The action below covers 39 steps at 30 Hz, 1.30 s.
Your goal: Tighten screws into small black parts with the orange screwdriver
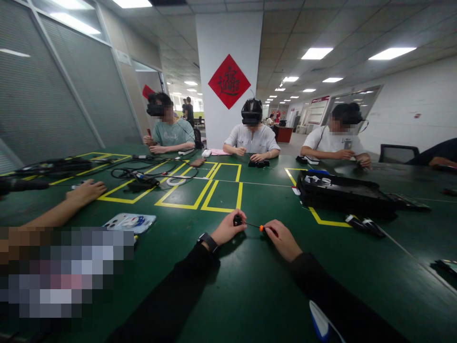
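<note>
My left hand (227, 229), with a dark watch on the wrist, pinches a small black round part (237, 219) between thumb and fingers. In my right hand (284, 239) is a screwdriver (262, 228) with an orange collar, its handle mostly covered by the fingers. The thin shaft points left, and its tip is at or close to the black part; whether it sits inside cannot be made out. Both hands are just above the green table (246, 295).
Left of me are another person's arm (53, 209) and a phone (134, 222). Black cables (139, 178) lie beyond, among yellow tape outlines (178, 206). A black tray (342, 193) and dark connectors (364, 225) lie right. Several people sit around the table.
</note>
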Motion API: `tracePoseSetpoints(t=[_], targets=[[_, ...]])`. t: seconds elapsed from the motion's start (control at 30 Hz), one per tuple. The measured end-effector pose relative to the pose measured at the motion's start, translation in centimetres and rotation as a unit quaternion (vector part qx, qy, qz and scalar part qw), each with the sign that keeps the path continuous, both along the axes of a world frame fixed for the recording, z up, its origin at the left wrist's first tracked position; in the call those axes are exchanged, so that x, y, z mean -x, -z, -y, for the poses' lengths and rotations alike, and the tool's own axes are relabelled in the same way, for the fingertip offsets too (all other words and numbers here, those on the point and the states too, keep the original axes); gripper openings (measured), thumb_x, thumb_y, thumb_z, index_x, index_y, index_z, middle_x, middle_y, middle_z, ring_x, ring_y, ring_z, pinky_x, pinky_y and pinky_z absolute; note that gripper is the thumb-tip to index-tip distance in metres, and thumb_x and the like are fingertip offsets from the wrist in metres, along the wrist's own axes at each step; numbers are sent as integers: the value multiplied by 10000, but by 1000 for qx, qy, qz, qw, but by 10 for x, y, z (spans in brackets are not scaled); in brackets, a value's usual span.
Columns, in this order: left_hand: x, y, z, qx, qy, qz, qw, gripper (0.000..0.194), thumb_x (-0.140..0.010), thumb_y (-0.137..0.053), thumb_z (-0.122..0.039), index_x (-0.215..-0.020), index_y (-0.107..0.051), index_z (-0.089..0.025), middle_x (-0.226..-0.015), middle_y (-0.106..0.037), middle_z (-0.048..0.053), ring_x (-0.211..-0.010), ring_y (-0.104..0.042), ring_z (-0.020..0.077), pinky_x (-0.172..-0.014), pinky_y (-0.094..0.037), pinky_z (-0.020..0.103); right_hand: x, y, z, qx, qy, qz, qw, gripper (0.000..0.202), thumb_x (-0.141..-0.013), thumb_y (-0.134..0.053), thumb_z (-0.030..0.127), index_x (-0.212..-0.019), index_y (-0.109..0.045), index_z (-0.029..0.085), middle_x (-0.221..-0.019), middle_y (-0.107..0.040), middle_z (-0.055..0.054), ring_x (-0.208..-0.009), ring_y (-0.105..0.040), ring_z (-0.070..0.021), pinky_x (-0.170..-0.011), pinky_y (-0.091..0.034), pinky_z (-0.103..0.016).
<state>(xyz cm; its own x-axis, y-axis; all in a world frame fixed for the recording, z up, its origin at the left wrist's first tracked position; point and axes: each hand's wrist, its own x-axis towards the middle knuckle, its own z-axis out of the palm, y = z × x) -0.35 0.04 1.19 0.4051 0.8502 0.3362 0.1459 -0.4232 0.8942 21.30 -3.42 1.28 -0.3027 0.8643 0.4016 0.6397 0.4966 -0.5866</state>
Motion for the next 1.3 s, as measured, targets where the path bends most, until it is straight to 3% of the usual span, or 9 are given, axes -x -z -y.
tracePoseSetpoints(t=[0.1,0.23,0.37,0.47,0.63,0.8,0.93,1.03,1.3], targets=[[0,0,0,-2,4,3,1000,209,-687,-579,-167,-875,-488,-157,-784,-540,-5,-732,-514,111,-740,-409,267,0,0,2,-8,10,-8,1000,132,-790,-473,232,-867,-569,184,-877,-556,-44,-852,-502,-168,-781,-395,-308],[1,0,0,-9,7,-1,1000,212,-686,-581,-165,-876,-487,-158,-787,-538,-8,-736,-513,109,-745,-407,265,1,3,3,-10,23,-17,1000,168,-732,-548,236,-893,-545,190,-910,-551,-36,-868,-503,-167,-784,-399,-302],[1,2,-1,-14,9,2,1000,207,-689,-579,-163,-876,-488,-159,-796,-535,-5,-745,-516,112,-742,-407,263,0,5,0,3,41,-21,999,188,-804,-451,255,-945,-556,188,-926,-558,-50,-891,-498,-168,-804,-391,-313],[1,3,-2,-13,7,-1,1000,205,-690,-580,-171,-874,-490,-159,-799,-536,-3,-745,-516,112,-744,-407,265,0,4,-1,-1,27,3,1000,220,-834,-380,226,-836,-596,182,-858,-571,-51,-869,-492,-171,-808,-379,-322],[0,1,-1,-20,-13,-15,1000,196,-692,-586,-204,-862,-499,-161,-801,-538,-4,-748,-510,113,-740,-399,261,0,1,0,-16,25,12,999,118,-767,-473,194,-822,-576,180,-838,-560,-43,-845,-485,-173,-776,-389,-312],[-1,1,-2,-31,-26,-36,999,186,-687,-599,-240,-825,-501,-165,-780,-531,-10,-724,-496,109,-708,-393,246,1,1,3,-11,32,-8,999,156,-715,-537,201,-870,-540,187,-895,-544,-36,-858,-494,-167,-773,-401,-299],[0,1,-1,-32,-38,-49,998,189,-678,-607,-246,-809,-498,-164,-776,-539,-8,-725,-497,113,-708,-392,248,1,2,2,-1,30,-10,1000,174,-790,-457,245,-918,-561,186,-907,-560,-49,-892,-491,-172,-812,-387,-315],[0,0,1,-23,-30,-47,998,209,-681,-608,-275,-815,-493,-164,-772,-543,-7,-718,-500,114,-705,-396,250,0,3,-1,-6,18,6,1000,239,-841,-357,226,-838,-592,182,-869,-572,-55,-884,-487,-171,-831,-369,-327],[-2,-5,4,-17,-44,-44,998,242,-679,-609,-340,-797,-492,-163,-746,-525,-13,-690,-486,110,-677,-392,241,1,1,3,-10,30,-5,999,149,-725,-515,199,-871,-542,183,-903,-541,-47,-866,-491,-179,-783,-403,-324]])
